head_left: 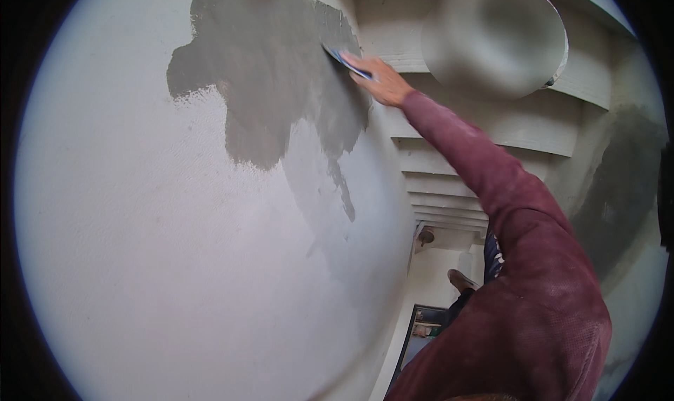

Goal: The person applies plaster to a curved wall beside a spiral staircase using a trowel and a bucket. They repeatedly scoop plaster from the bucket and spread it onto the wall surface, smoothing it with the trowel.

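My right hand [385,82] is closed around a flat trowel [348,61] with a blue-looking handle. Its thin blade lies close against the wall, at the right part of a wet-looking grey plaster patch [256,71]. Uneven edges surround that patch, and a narrow streak runs down from it over the pale wall [140,261]. A maroon sleeve covers my outstretched arm. Nowhere does my left hand show.
Pale stairs [484,120] run down beside the wall. At the upper right, a round whitish object [495,39] is too blurred to name. Another dark grey patch [618,183] marks the right wall. Low down are a shoe [460,282] and a small round brown thing [425,235].
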Motion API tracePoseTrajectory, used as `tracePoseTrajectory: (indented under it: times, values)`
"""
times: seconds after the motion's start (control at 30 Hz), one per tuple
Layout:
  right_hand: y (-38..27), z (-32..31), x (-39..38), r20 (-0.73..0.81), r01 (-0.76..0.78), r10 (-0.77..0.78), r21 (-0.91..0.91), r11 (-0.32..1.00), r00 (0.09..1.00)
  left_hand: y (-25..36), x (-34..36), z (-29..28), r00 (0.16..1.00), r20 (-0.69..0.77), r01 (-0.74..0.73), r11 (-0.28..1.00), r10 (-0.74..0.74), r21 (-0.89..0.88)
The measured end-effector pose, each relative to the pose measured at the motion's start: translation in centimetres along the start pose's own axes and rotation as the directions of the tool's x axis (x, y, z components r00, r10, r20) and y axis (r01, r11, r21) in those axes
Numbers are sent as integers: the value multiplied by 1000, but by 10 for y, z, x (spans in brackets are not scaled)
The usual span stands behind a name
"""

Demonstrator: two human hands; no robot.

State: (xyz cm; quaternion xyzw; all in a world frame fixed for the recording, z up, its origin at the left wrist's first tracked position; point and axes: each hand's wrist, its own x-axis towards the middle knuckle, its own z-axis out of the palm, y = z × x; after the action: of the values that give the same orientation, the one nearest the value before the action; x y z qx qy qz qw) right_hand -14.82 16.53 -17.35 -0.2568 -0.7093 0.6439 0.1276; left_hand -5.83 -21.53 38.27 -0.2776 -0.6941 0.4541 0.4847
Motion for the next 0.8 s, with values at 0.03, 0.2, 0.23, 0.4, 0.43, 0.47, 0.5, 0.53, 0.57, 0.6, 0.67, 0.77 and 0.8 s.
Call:
tracePoseTrajectory:
  times: [0.03, 0.2, 0.23, 0.4, 0.43, 0.47, 0.5, 0.53, 0.57, 0.6, 0.67, 0.77, 0.8]
  values:
    - [7, -12, -6, 59, 2, -7, 77, 997, 998, 0, -1, -1, 1000, 10, 6, 1000, -6, 4]
    - [24, -76, 45, -100, 46, -32, 147, 988, 995, 11, -1, 7, 1000, 9, 24, 999, -23, -40]
    - [32, -84, 71, -101, 54, -47, 74, 996, 994, 14, -1, 10, 1000, 1, 26, 998, -26, -54]
    - [13, -75, 94, 85, -128, 119, 103, 986, 989, 18, -4, 9, 1000, 21, 15, 999, -14, -45]
    - [20, -69, 83, 154, -111, 87, 156, 982, 984, 19, -3, 9, 1000, 24, 13, 999, -11, -48]
    - [30, -66, 68, 213, -92, 47, 206, 974, 976, 22, -2, 8, 1000, 24, 16, 998, -15, -54]
    - [30, -59, 48, 209, 101, -134, 163, 981, 969, 22, 0, 7, 1000, 26, 16, 999, -14, -47]
    - [31, -54, 29, 279, 69, -105, 133, 989, 955, 22, 1, 7, 1000, 26, 15, 999, -14, -48]
    - [25, -48, 10, 382, -19, -39, 149, 989, 923, 21, 1, 3, 1000, 25, 13, 999, -12, -36]
    - [17, -50, -4, 488, -49, 13, 61, 997, 873, 20, 1, 1, 1000, 23, 13, 999, -12, -30]
    - [32, -51, -7, 304, 35, -79, 147, 988, 949, 21, 2, 0, 1000, 16, 8, 1000, -8, -22]
    - [41, -60, 31, 93, -19, -2, 216, 976, 996, 24, 1, -2, 1000, 11, 0, 1000, 0, -19]
    - [59, -72, 53, -5, 20, -19, 233, 972, 1000, 28, 1, 3, 1000, -1, 5, 999, -5, -38]
